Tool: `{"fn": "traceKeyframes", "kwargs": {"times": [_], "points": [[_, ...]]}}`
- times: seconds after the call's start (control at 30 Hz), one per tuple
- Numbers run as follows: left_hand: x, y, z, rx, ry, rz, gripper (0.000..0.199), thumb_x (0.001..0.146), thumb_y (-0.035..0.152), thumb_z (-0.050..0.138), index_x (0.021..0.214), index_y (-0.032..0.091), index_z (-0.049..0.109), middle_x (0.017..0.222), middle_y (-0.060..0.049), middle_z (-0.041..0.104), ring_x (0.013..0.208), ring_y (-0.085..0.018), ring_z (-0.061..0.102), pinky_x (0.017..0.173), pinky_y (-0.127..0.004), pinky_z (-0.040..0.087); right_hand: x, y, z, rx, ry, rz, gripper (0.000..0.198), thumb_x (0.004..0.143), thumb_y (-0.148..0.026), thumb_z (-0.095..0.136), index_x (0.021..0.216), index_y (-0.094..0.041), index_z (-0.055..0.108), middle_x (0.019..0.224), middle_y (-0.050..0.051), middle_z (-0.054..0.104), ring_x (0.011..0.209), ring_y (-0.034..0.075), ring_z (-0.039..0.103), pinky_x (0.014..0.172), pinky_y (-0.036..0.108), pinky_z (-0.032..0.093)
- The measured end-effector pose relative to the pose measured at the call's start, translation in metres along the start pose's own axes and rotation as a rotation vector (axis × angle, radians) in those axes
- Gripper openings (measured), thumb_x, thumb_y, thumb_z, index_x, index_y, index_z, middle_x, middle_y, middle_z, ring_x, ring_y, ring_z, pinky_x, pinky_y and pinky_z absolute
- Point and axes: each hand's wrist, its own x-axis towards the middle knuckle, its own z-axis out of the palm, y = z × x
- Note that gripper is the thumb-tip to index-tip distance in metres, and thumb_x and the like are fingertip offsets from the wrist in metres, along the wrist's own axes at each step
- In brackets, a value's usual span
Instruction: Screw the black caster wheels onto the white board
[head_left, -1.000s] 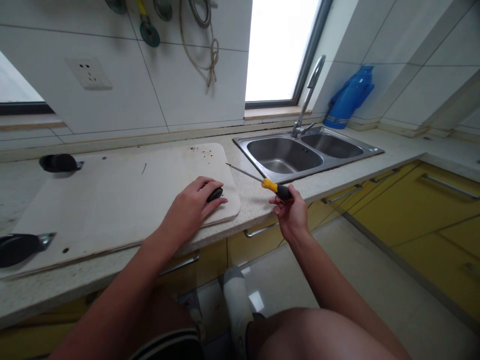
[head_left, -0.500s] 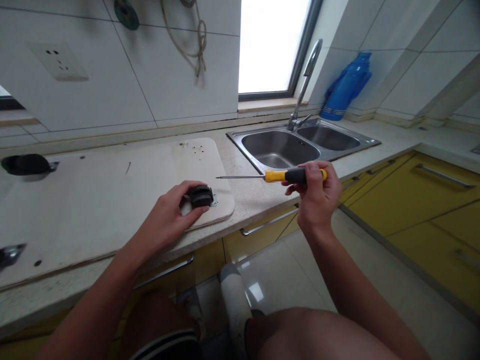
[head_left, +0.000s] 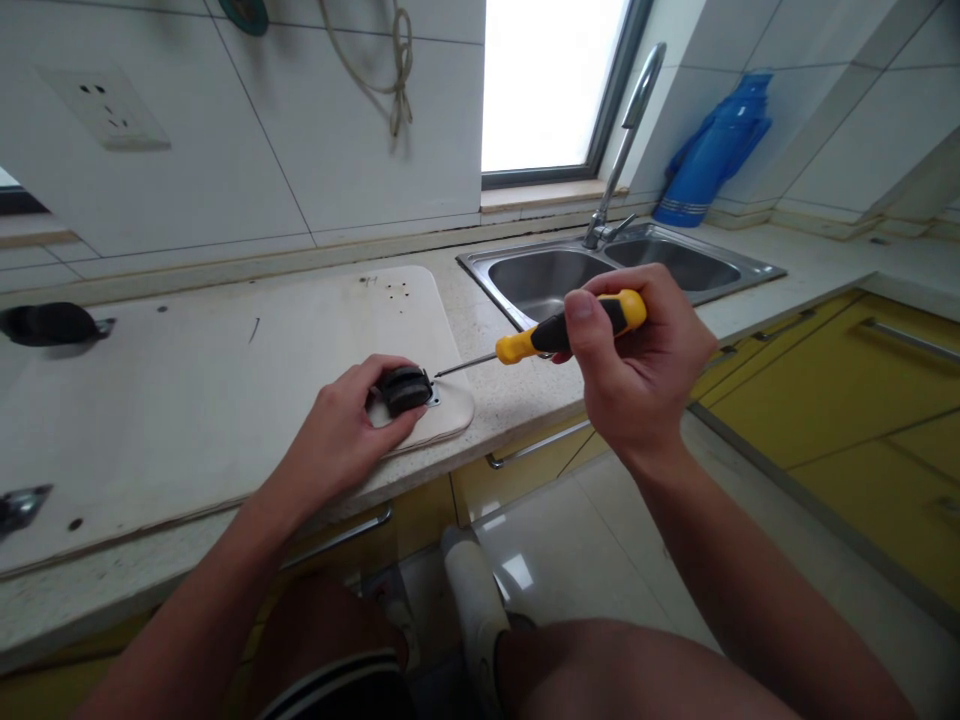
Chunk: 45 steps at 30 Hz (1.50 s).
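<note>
A black caster wheel (head_left: 405,390) with a small metal mounting plate stands near the right end of a pale wooden board (head_left: 300,400). My left hand (head_left: 360,410) grips the caster from the left, thumb at the near side and fingers at the far side. In my right hand (head_left: 637,360) is a screwdriver (head_left: 555,335) with a yellow and black handle. Its shaft slants down to the left, and the tip is at the edge of the caster's plate; whether it touches a screw I cannot tell.
Another black caster (head_left: 52,325) and a metal bracket (head_left: 22,508) sit at the board's left. Small holes (head_left: 399,292) mark its far right corner. Beyond are a steel sink (head_left: 525,315), a faucet (head_left: 634,110) and a blue thermos (head_left: 716,150). Yellow cabinets (head_left: 862,400) stand below.
My right hand has risen and tilted the screwdriver, bringing its tip down to the caster's plate. My left hand keeps its grip on the caster. The view has shifted slightly.
</note>
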Motion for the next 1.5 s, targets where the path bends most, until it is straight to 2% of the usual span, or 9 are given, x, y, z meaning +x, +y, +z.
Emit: {"fn": "traceKeyframes", "kwargs": {"times": [0.27, 0.57, 1.03, 1.17, 1.27, 1.33, 1.4, 1.43, 1.5], "points": [[-0.001, -0.002, 0.001, 0.0, 0.004, 0.003, 0.04, 0.092, 0.047, 0.082, 0.126, 0.027, 0.075, 0.116, -0.005, 0.084, 0.1, -0.027, 0.078, 0.097, -0.041, 0.061, -0.003, 0.001, 0.001, 0.01, -0.02, -0.032, 0.02, 0.108, -0.038, 0.078, 0.096, -0.023, 0.072, 0.08, -0.004, 0.063, 0.063, 0.009, 0.062, 0.052, 0.021, 0.051], [0.0, 0.001, 0.0, 0.016, -0.008, 0.011, 0.038, 0.093, 0.045, 0.079, 0.126, 0.028, 0.074, 0.117, -0.004, 0.085, 0.101, -0.027, 0.079, 0.098, -0.04, 0.062, 0.001, -0.006, 0.003, -0.036, -0.061, -0.049, 0.026, 0.108, -0.045, 0.079, 0.095, -0.024, 0.07, 0.083, -0.003, 0.067, 0.064, 0.01, 0.063, 0.056, 0.024, 0.051], [0.0, 0.005, 0.0, -0.013, -0.014, 0.004, 0.039, 0.093, 0.048, 0.079, 0.125, 0.026, 0.073, 0.118, -0.006, 0.084, 0.102, -0.028, 0.078, 0.099, -0.041, 0.062, 0.008, -0.036, 0.009, -0.233, -0.216, -0.121, 0.024, 0.108, -0.049, 0.075, 0.093, -0.03, 0.068, 0.082, 0.001, 0.068, 0.07, 0.02, 0.06, 0.069, 0.039, 0.057], [-0.001, 0.004, 0.001, -0.013, -0.007, 0.017, 0.039, 0.093, 0.045, 0.079, 0.127, 0.026, 0.073, 0.119, -0.006, 0.084, 0.105, -0.029, 0.078, 0.102, -0.043, 0.061, 0.016, -0.041, 0.018, -0.23, -0.275, -0.189, 0.025, 0.11, -0.045, 0.074, 0.093, -0.027, 0.067, 0.081, -0.001, 0.066, 0.068, 0.016, 0.057, 0.068, 0.035, 0.05], [-0.001, 0.004, 0.001, -0.01, -0.005, 0.023, 0.037, 0.094, 0.045, 0.078, 0.126, 0.026, 0.073, 0.12, -0.006, 0.084, 0.107, -0.029, 0.078, 0.103, -0.044, 0.06, 0.029, -0.045, 0.023, -0.237, -0.357, -0.201, 0.03, 0.112, -0.051, 0.07, 0.097, -0.026, 0.066, 0.078, -0.003, 0.063, 0.065, 0.013, 0.055, 0.064, 0.031, 0.043], [-0.001, 0.004, 0.002, -0.015, -0.002, 0.03, 0.036, 0.095, 0.044, 0.078, 0.125, 0.026, 0.073, 0.121, -0.006, 0.084, 0.107, -0.029, 0.078, 0.103, -0.044, 0.06, 0.038, -0.048, 0.023, -0.239, -0.49, -0.18, 0.027, 0.113, -0.051, 0.067, 0.107, -0.025, 0.069, 0.087, -0.002, 0.068, 0.072, 0.014, 0.06, 0.067, 0.03, 0.045], [-0.001, 0.003, 0.002, -0.018, -0.001, 0.033, 0.036, 0.095, 0.044, 0.079, 0.125, 0.026, 0.073, 0.121, -0.006, 0.084, 0.107, -0.029, 0.078, 0.103, -0.044, 0.06, 0.044, -0.052, 0.024, -0.207, -0.614, -0.202, 0.021, 0.114, -0.042, 0.064, 0.122, -0.023, 0.071, 0.107, 0.002, 0.075, 0.085, 0.016, 0.066, 0.073, 0.03, 0.05], [-0.001, 0.003, 0.002, -0.019, 0.0, 0.034, 0.036, 0.095, 0.045, 0.079, 0.125, 0.026, 0.072, 0.12, -0.006, 0.084, 0.107, -0.03, 0.078, 0.103, -0.045, 0.06, 0.045, -0.053, 0.024, -0.2, -0.632, -0.222, 0.022, 0.114, -0.038, 0.062, 0.125, -0.022, 0.071, 0.113, 0.004, 0.076, 0.09, 0.017, 0.068, 0.076, 0.03, 0.051], [-0.001, 0.003, 0.002, -0.018, 0.001, 0.033, 0.036, 0.095, 0.045, 0.078, 0.125, 0.026, 0.072, 0.12, -0.006, 0.084, 0.107, -0.03, 0.078, 0.102, -0.045, 0.06, 0.048, -0.055, 0.026, -0.245, -0.597, -0.236, 0.025, 0.116, -0.043, 0.06, 0.119, -0.022, 0.074, 0.11, 0.005, 0.076, 0.09, 0.019, 0.067, 0.08, 0.032, 0.052]]}}
